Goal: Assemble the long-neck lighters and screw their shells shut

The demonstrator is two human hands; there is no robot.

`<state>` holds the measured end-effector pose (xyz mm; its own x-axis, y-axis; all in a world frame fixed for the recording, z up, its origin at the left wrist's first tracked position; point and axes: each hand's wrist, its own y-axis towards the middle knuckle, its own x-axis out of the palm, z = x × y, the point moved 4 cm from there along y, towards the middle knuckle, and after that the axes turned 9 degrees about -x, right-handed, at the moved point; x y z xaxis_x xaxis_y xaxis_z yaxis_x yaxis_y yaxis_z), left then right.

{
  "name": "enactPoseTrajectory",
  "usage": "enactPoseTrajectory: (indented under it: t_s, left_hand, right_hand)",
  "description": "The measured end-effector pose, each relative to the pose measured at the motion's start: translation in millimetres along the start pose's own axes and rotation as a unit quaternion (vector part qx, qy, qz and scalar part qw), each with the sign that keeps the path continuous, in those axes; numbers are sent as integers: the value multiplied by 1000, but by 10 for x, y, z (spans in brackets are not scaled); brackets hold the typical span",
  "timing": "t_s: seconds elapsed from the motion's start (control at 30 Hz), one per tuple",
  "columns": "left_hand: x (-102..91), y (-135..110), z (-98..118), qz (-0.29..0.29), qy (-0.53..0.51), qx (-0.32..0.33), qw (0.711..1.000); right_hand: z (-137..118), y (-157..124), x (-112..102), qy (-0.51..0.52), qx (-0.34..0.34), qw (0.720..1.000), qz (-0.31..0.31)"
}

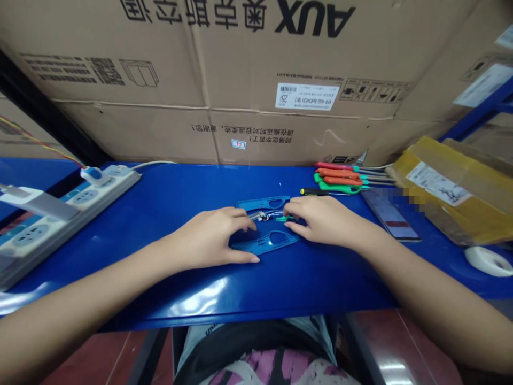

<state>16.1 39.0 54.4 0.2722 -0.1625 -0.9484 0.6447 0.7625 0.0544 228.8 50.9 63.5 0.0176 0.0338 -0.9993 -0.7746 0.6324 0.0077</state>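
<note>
Two blue plastic shell halves lie on the table: the far half [256, 203] and the near half [269, 242], each with an oval opening. Between them sits a small metal-and-clear part [256, 216] with thin white wires [273, 214] running to a small green part [282, 218]. My left hand [216, 235] rests over the left ends of the shells, thumb stretched away from its curled fingers, seemingly holding nothing. At the right ends, the thumb and fingers of my right hand [320, 218] close around the green part. Its fingertips partly hide that part.
A black-and-yellow screwdriver [315, 191] and several orange, red and green handled tools [339, 176] lie behind my right hand. Further right are a phone [390, 216], a yellow-taped parcel [452, 187] and a white tape roll [487, 261]. A power strip [100, 187] lines the left; a large carton [240, 96] stands behind.
</note>
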Motion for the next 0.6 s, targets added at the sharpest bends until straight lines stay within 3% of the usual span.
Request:
enactPoseTrajectory:
  t_s: [0.17,0.37,0.6]
  left_hand:
    - [245,23,-27,-29,-63,71,995]
    - [358,31,-80,37,-122,100,987]
    - [264,85,-285,186,-139,-30,972]
  right_hand:
    - [89,35,213,41,-1,999,18]
    - [119,-8,262,78,-6,996,43]
    - [79,10,316,89,11,993,81]
